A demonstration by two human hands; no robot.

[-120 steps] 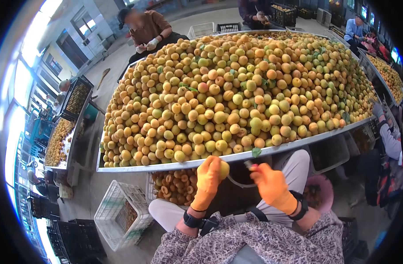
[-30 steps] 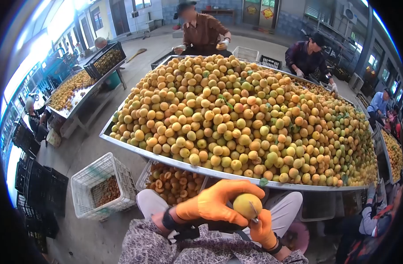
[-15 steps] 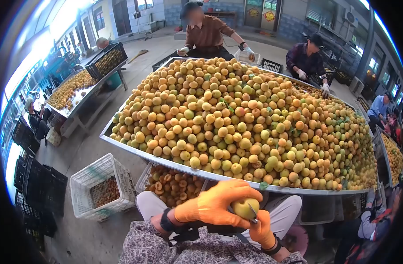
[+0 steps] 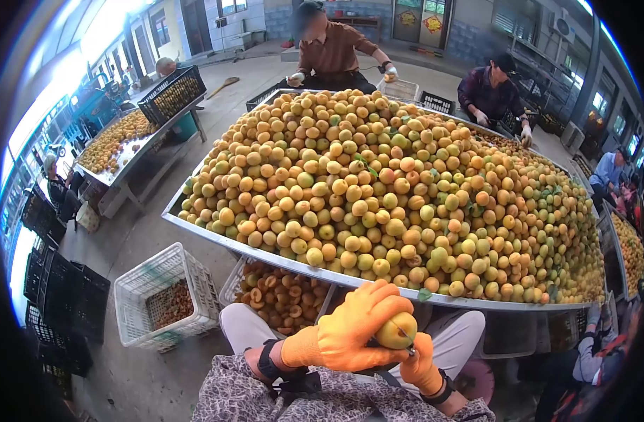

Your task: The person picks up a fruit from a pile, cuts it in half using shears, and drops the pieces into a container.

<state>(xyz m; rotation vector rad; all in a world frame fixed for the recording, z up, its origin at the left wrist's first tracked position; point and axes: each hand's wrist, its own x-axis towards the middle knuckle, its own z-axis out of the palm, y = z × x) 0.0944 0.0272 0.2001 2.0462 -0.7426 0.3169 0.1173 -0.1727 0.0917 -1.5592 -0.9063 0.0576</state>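
Note:
My left hand (image 4: 353, 329), in an orange glove, is wrapped round a yellow-green apricot (image 4: 396, 330) above my lap. A dark line runs over the fruit's skin, perhaps a cut. Close against its lower right side is my right hand (image 4: 420, 366), also gloved in orange, with the fingers closed on a small knife (image 4: 411, 349). Only a bit of metal of this knife shows; its blade is mostly hidden. Just beyond both hands, a heap of whole apricots (image 4: 378, 190) fills a metal-edged table (image 4: 265, 250).
Below the table edge stands a crate of halved apricots (image 4: 283, 295). Left of it, a white crate (image 4: 153, 264) has brownish pits at the bottom. Black crates (image 4: 68, 302) are stacked at far left. Co-workers (image 4: 336, 49) sit round the table's far side.
The apricot has turned in my left hand, and the knife blade that showed across it is now mostly hidden. Across the table, co-workers' hands have shifted slightly.

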